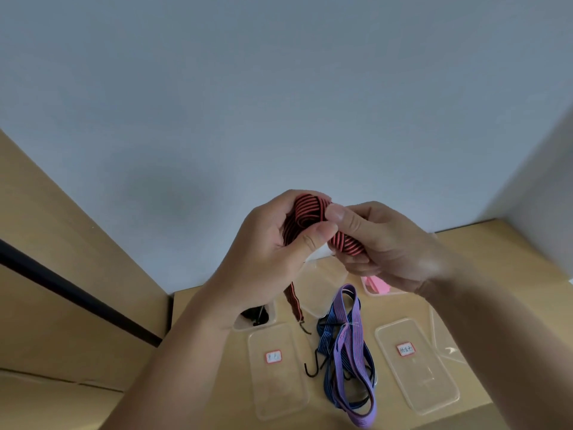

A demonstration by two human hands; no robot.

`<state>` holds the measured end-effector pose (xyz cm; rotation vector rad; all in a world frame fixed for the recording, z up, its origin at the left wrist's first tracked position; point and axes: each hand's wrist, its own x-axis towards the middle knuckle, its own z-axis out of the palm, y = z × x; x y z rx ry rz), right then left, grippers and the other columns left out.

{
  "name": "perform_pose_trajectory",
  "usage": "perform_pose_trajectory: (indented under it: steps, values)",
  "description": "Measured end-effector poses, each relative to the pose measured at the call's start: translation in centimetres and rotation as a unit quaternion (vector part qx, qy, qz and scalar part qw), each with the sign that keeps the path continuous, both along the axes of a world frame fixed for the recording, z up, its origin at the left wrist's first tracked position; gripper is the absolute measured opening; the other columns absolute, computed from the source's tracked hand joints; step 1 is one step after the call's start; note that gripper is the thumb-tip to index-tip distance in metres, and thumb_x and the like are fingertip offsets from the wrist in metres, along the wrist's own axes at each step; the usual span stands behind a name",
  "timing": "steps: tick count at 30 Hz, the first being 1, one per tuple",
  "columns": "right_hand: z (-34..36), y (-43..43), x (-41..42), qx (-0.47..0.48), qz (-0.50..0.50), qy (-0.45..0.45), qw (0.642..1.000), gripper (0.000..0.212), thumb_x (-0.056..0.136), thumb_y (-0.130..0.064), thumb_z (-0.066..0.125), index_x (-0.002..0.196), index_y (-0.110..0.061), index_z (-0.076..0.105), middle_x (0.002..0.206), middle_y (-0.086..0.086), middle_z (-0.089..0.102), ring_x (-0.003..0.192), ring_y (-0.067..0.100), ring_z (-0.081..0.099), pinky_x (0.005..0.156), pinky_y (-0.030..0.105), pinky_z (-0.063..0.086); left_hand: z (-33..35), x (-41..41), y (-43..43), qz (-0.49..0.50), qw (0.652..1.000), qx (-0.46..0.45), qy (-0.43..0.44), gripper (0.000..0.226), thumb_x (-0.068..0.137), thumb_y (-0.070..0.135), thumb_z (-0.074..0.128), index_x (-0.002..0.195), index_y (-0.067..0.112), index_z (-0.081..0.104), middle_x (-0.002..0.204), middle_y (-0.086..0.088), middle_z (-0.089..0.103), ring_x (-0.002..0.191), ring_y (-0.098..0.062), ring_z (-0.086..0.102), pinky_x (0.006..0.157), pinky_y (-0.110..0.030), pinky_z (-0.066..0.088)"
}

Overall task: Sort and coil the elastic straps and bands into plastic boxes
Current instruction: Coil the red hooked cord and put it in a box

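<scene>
Red-and-black strap (311, 209), partly coiled, held raised between both hands. We read the wound part as a flat roll: several turns sit in the left hand (269, 246), and one band runs across into the right hand (390, 249). The free tail (294, 301) hangs below the left hand and ends in a black hook (305, 328) near the table (483, 252); whether the hook touches it we cannot tell. We judge that holding the work high lets the tail hang straight while it is taken up.

Left hand: fingers curled round the roll from behind, thumb pressed on its front face, which we take to keep the turns from springing apart. Right hand: thumb and curled fingers pinch the band just beside the roll, placed, we think, to lay the next turn. Neither hand is spread open.

Below the hands, between the wrists, lies a loose heap of purple and blue straps (344, 346) with a second hook (311, 366), not yet coiled. Under the left wrist stands a dark-filled box (239, 323); directly under the hands, a clear box (322, 290) whose contents we cannot make out; under the right hand, a pink-filled box (372, 294). A labelled lid (276, 377) lies beside the left forearm, and a second lid (415, 377) beside the right forearm; the writing is too small to read.
</scene>
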<state>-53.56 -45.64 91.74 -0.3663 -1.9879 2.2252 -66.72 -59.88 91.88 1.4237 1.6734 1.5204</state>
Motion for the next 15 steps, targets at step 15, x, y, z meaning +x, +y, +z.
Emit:
perform_pose_trajectory:
  steps: [15]
  values:
    - [-2.4,-2.7,-0.8,0.357,-0.269,0.056,0.893,0.057,0.087,-0.059,0.068,0.057,-0.018,0.042,0.047,-0.009,0.033,0.044,0.007,0.031,0.044,0.015,0.022,-0.9,1.0,1.5,0.076,0.983,-0.058,-0.156,0.046,0.091,0.056,0.057,0.068,0.017,0.061,0.065,0.001,0.049,0.067,-0.019,0.044,0.068,-0.039,0.036]
